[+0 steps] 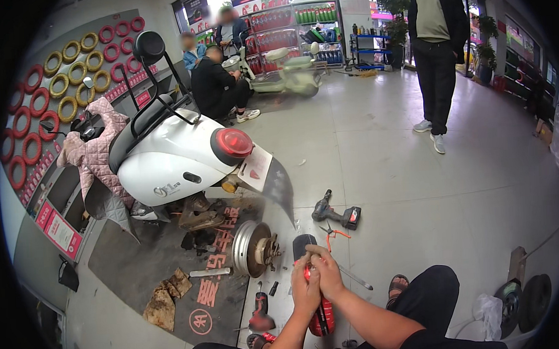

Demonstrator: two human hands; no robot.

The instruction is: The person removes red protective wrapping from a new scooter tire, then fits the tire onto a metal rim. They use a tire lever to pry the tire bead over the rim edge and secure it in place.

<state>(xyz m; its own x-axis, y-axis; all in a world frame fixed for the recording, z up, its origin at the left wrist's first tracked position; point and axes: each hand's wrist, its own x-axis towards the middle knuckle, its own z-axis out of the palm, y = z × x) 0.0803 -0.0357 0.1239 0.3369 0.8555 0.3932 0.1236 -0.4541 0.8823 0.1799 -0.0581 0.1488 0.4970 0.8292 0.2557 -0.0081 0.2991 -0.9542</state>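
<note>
Fingers of the left hand (pixel 304 285) and right hand (pixel 326 271) bunch narrowly together, holding a red-wrapped tyre (pixel 323 321); the exact pinch is hidden. Its dark upper end pokes out at eleven o'clock. The step in hand looks like picking at the wrapping, so the next move probably calls for one hand steadying, one peeling. Bare wheel (pixel 250 249) at ten, pliers (pixel 336 234) and cordless drill (pixel 334 213) at one, white scooter (pixel 173 163) beyond ten.

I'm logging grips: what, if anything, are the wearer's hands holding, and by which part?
The left hand and right hand meet on the black tyre, around its middle; whether they grip it or its red wrapping is hidden.
</note>
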